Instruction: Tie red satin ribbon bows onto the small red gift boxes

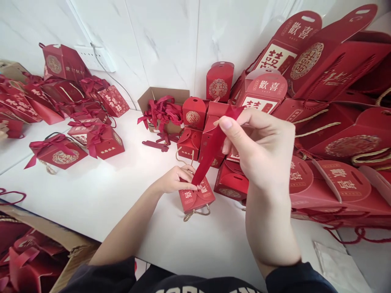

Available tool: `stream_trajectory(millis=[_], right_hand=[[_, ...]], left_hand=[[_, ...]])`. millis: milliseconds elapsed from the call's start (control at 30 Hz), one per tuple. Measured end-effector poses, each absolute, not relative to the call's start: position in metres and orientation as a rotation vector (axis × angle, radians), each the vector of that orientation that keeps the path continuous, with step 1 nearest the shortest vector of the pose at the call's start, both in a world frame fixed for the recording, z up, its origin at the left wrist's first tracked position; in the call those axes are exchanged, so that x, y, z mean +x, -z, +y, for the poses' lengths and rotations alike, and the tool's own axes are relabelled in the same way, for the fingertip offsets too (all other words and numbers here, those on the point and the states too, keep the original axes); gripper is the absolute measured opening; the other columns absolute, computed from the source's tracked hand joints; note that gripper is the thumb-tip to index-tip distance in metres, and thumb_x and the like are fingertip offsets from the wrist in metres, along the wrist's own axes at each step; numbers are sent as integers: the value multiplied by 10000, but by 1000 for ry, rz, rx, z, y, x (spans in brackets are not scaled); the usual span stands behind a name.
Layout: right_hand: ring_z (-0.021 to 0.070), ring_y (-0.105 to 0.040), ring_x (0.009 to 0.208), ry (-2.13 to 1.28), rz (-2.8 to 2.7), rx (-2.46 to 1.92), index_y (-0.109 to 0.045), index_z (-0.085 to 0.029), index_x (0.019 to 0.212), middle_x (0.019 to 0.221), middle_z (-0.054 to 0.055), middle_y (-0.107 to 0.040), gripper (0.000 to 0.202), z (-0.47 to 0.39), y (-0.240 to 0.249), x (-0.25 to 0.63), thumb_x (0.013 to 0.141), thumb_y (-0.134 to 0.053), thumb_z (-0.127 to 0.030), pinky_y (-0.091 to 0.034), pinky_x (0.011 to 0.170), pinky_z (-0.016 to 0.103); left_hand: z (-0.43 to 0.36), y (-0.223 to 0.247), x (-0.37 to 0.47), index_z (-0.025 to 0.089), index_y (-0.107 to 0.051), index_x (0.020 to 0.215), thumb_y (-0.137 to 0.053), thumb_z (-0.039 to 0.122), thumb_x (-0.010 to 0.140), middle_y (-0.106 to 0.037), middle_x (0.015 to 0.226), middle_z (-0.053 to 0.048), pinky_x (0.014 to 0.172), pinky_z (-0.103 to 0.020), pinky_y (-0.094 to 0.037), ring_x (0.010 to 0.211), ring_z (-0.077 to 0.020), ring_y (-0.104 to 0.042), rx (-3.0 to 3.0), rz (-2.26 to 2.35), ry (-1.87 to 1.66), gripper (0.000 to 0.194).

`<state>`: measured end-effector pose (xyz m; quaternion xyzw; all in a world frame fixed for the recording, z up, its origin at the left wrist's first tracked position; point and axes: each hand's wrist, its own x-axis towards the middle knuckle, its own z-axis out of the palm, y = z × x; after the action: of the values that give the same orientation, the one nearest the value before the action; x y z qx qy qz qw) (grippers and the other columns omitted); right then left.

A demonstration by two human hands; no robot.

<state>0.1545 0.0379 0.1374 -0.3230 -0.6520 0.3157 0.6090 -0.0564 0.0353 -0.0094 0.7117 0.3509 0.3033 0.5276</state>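
My right hand [259, 142] is raised, thumb and fingers pinching the upper end of a red ribbon [210, 150]. The ribbon runs taut and slanting down to the top of a small red gift box [197, 199] with gold rope handles. Bent over the top of this box, my left hand [180, 179] has its thumb and fingers closed at the ribbon's lower end. The exact grip of the left fingertips is partly hidden. The box rests on the white table [143, 224], its lid flaps folded down.
Behind the box, a cardboard box [180, 95] holds red ribbons. Red gift boxes [351, 142] are piled on the right. Boxes with ribbon bows [61, 152] stand on the left. A carton [73, 252] of red boxes sits below the table's left edge. A cable hangs from a power strip [94, 59].
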Motion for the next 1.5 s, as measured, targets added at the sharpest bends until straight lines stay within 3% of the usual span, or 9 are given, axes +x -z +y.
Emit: stream_trajectory(millis=[200, 333, 400, 533, 767, 1000, 1167, 1333, 1500], right_hand=[[142, -638, 656, -819, -1716, -742, -627, -188, 839, 744, 11, -646, 286, 78, -111, 118, 973, -537, -425, -522, 679, 293], [196, -656, 982, -751, -2013, -904, -554, -192, 1278, 1272, 121, -594, 328, 76, -76, 126, 966, -519, -286, -520, 878, 358], [177, -672, 910, -785, -2067, -906, -593, -172, 1200, 1130, 105, -637, 337, 59, -60, 142, 952, -371, -116, -536, 837, 338], [224, -596, 1137, -762, -2130, -907, -655, -201, 957, 1177, 105, -605, 369, 21, -37, 174, 876, -342, -23, -495, 959, 392], [214, -612, 1052, -1015, -2099, -881, -701, -294, 1140, 1104, 83, -604, 283, -4, -17, 185, 992, -469, -230, -523, 925, 372], [242, -571, 1207, -1008, -2076, -970, -706, -264, 1169, 1227, 97, -622, 287, -1, -14, 169, 1004, -474, -292, -491, 1021, 408], [225, -619, 1090, -1081, -2115, -966, -618, -266, 1305, 1170, 87, -644, 334, 8, -24, 156, 998, -496, -312, -508, 956, 393], [193, -664, 887, -1135, -1965, -1005, -763, -217, 958, 974, 58, -695, 228, 20, -20, 147, 954, -538, -253, -523, 824, 327], [205, -688, 839, -1219, -1526, -1122, -787, -216, 944, 929, 54, -750, 182, 23, -10, 150, 835, -714, -342, -541, 790, 331]], left_hand=[[32, 10, -54, 191, -816, 894, -781, 356, 774, -769, 923, -116, 827, -345, -532, 919, -236, -669, 1685, 829, -746, 207], [31, 9, -56, 171, -809, 780, -759, 400, 792, -759, 838, -118, 873, -364, -516, 980, -251, -639, 1727, 845, -724, 235], [32, 9, -56, 180, -788, 675, -763, 407, 785, -735, 730, -106, 897, -369, -503, 1001, -249, -613, 1772, 841, -727, 253], [33, 8, -56, 189, -784, 683, -764, 392, 787, -722, 726, -101, 883, -360, -501, 986, -229, -585, 1786, 810, -743, 229], [33, 7, -57, 200, -750, 632, -754, 370, 798, -699, 699, -78, 881, -356, -495, 990, -219, -556, 1793, 789, -743, 238], [32, 8, -58, 185, -788, 725, -740, 389, 810, -701, 696, -85, 852, -357, -496, 945, -222, -560, 1812, 811, -734, 226], [32, 9, -58, 155, -758, 660, -731, 411, 810, -716, 775, -74, 824, -328, -509, 901, -208, -611, 1791, 843, -765, 298], [32, 12, -59, 182, -799, 742, -766, 392, 781, -725, 767, -75, 875, -340, -503, 931, -211, -596, 1785, 863, -754, 216], [33, 11, -59, 214, -818, 866, -755, 336, 803, -753, 880, -96, 953, -368, -479, 1044, -230, -571, 1786, 828, -744, 151]])
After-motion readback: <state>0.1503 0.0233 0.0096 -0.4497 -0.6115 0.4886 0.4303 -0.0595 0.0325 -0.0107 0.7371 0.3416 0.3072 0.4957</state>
